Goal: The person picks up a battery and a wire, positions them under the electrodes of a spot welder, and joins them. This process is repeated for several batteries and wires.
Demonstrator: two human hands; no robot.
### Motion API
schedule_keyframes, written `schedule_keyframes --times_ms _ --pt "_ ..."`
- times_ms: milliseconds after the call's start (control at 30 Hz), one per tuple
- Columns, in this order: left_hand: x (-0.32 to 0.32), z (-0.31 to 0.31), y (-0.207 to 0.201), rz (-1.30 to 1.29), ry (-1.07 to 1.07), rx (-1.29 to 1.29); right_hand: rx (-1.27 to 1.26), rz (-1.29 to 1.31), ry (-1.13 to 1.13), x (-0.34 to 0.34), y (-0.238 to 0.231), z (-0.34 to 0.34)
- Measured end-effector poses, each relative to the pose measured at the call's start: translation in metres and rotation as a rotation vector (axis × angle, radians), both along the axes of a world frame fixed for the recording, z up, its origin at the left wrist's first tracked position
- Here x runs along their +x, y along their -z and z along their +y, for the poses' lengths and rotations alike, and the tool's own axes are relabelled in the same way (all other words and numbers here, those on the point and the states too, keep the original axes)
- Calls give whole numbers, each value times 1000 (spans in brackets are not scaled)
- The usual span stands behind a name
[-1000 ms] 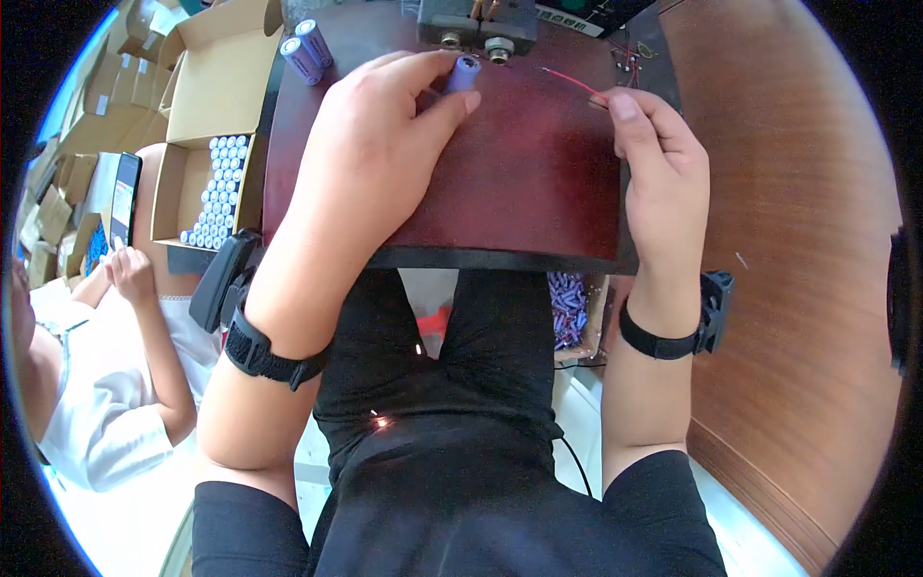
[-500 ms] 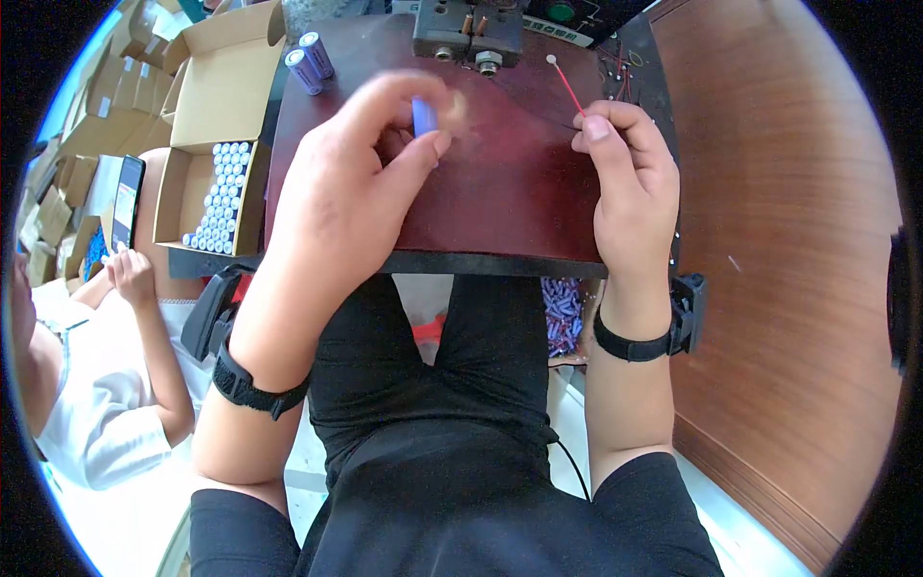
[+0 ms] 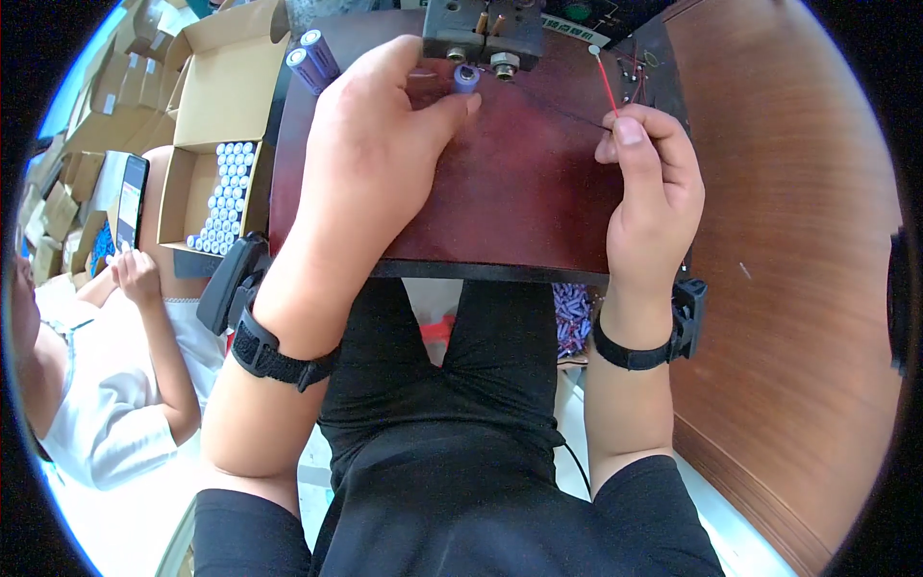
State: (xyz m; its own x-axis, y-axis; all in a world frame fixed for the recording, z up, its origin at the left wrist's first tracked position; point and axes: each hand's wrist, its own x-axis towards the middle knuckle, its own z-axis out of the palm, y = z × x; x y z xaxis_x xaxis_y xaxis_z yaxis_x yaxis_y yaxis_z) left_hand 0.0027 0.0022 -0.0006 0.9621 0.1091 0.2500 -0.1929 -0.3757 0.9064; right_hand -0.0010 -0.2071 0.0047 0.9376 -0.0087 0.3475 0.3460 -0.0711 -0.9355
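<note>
My left hand (image 3: 380, 139) is closed on a purple cylindrical battery cell (image 3: 466, 82), whose metal end faces up. The cell sits just below the dark block of a spot welder (image 3: 484, 34) with two copper pins; whether they touch I cannot tell. Between the thumb and fingers of my right hand (image 3: 656, 178) is a thin red wire (image 3: 607, 85). A small round metal tab (image 3: 594, 50) tips the wire, pointing away from me, apart from the cell. Two more purple cells (image 3: 312, 63) stand beyond my left hand on the dark red tabletop (image 3: 519, 192).
An open carton (image 3: 183, 197) with rows of cells stands left of the table. Loose wires (image 3: 642, 72) lie at the far right corner. A wooden panel (image 3: 788, 240) borders the right side. Another person (image 3: 125, 385) sits at left near a phone (image 3: 131, 202). Below the table is a heap of purple cells (image 3: 573, 317).
My left hand has moved forward and right, bringing the cell under the welder block with its end turned up. My right hand has shifted slightly right, still pinching the wire.
</note>
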Motion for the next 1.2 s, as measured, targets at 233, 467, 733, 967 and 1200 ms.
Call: schedule_keyframes --times_ms 233,467,733,967,1200 --pt "3 -1 1 84 44 -53 -74 18 34 0 -3 1" --pt "4 -1 -1 113 52 -76 -12 9 -7 1 -1 2" --pt "3 -5 2 23 -2 -49 -71 5 27 1 -1 4" --pt "0 -4 1 35 2 -40 -111 -39 63 0 -1 5" --pt "3 -4 4 47 -12 -52 -98 -45 50 1 1 5"
